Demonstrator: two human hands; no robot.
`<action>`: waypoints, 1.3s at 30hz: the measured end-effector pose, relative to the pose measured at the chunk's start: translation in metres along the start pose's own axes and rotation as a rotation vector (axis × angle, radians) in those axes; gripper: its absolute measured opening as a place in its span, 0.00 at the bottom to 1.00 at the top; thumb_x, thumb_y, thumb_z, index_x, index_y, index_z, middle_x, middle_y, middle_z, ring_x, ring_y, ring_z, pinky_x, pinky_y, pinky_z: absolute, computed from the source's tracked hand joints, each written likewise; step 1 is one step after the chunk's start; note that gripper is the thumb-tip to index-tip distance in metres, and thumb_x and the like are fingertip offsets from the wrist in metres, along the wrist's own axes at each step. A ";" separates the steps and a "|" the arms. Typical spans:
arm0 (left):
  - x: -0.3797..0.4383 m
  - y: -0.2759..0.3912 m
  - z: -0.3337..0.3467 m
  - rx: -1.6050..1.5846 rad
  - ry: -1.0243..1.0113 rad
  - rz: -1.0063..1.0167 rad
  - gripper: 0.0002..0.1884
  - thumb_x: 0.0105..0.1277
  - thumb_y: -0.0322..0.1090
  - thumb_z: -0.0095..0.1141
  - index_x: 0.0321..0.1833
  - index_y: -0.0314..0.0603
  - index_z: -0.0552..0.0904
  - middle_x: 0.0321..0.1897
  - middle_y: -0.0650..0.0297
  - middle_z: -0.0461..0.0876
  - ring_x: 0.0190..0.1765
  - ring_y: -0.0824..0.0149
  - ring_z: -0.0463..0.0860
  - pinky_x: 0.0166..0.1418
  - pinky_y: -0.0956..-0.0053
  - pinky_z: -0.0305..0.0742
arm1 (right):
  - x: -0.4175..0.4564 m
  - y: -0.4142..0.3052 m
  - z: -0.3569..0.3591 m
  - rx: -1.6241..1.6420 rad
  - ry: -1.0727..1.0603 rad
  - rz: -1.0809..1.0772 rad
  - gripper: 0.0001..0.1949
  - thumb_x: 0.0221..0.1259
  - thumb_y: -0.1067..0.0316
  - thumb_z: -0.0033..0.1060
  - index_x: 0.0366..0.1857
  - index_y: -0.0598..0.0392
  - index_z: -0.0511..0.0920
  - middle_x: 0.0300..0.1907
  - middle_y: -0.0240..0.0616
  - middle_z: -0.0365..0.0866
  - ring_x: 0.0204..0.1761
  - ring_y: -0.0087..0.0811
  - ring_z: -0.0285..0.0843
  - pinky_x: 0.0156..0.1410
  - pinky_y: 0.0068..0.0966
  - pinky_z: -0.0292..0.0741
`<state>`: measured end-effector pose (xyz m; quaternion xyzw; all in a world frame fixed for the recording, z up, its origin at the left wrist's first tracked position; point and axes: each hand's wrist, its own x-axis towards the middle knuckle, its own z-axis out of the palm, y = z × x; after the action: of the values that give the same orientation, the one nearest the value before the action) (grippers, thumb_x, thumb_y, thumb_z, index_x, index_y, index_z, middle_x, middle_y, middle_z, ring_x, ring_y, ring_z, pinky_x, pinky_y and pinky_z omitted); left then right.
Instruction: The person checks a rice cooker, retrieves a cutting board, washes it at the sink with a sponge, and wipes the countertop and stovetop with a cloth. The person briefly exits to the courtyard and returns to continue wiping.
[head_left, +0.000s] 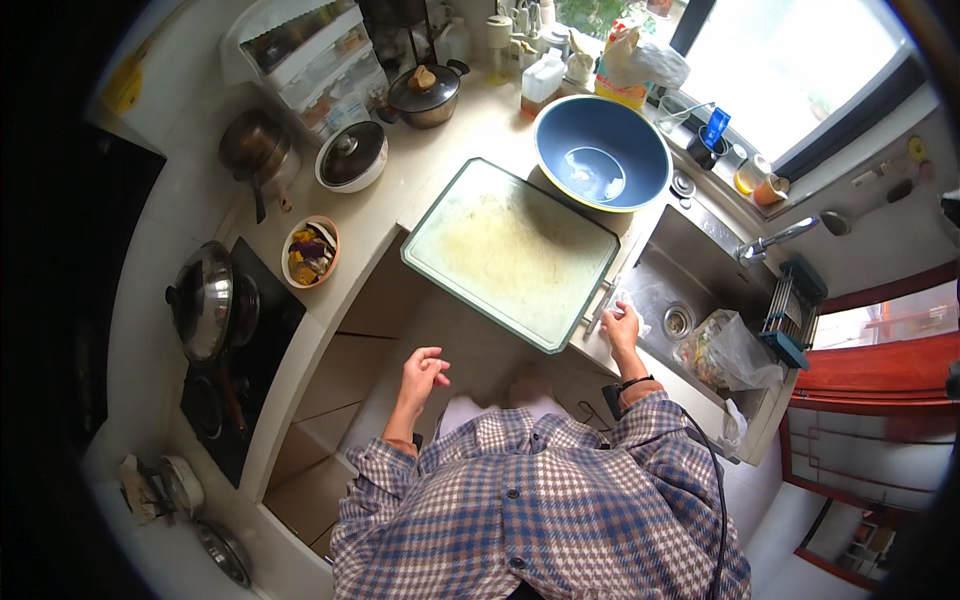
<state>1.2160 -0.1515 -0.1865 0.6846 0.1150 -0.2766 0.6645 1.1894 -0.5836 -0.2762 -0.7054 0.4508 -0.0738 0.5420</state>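
Note:
My left hand (424, 376) hangs in the air before my body, below the cutting board, fingers loosely curled and apart, holding nothing. Near the sink's front left edge is my right hand (621, 327), beside a metal rod or handle (601, 306) at the board's corner; whether it touches or grips anything there is unclear. The large pale green cutting board (517, 251) lies on the corner counter and juts over its edge. Behind it stands a big blue basin (604, 150). A bowl of cut vegetables (310, 252) sits on the counter to the left.
The steel sink (705, 259) with its faucet (776, 238) is at the right; a plastic bag of scraps (724, 351) lies in it. Lidded pots (425, 94) stand at the back left. A lidded wok (201, 302) is on the black cooktop (279, 307). Jars line the windowsill.

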 end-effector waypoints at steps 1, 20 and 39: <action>0.008 0.005 0.007 -0.044 0.010 -0.039 0.19 0.70 0.32 0.54 0.60 0.33 0.72 0.42 0.55 0.84 0.31 0.71 0.84 0.35 0.78 0.80 | 0.000 -0.004 0.003 -0.018 -0.019 0.006 0.24 0.54 0.69 0.67 0.58 0.60 0.75 0.36 0.39 0.82 0.32 0.30 0.82 0.36 0.27 0.81; 0.168 -0.016 0.020 -0.882 -0.155 -0.297 0.19 0.65 0.30 0.56 0.59 0.33 0.75 0.56 0.55 0.80 0.59 0.55 0.78 0.70 0.57 0.68 | -0.058 -0.051 -0.003 0.288 -0.358 0.392 0.14 0.49 0.75 0.63 0.42 0.58 0.78 0.31 0.31 0.78 0.27 0.22 0.77 0.28 0.18 0.73; 0.071 0.019 0.039 -0.905 -0.261 -0.193 0.22 0.63 0.28 0.60 0.60 0.30 0.76 0.54 0.54 0.82 0.58 0.55 0.80 0.68 0.56 0.71 | -0.144 -0.092 -0.046 0.942 -0.554 0.254 0.18 0.65 0.64 0.58 0.15 0.52 0.70 0.25 0.28 0.70 0.34 0.27 0.71 0.40 0.29 0.72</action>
<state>1.2755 -0.2066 -0.2074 0.2724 0.2025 -0.3431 0.8758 1.1292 -0.5124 -0.1261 -0.3203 0.2912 -0.0136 0.9013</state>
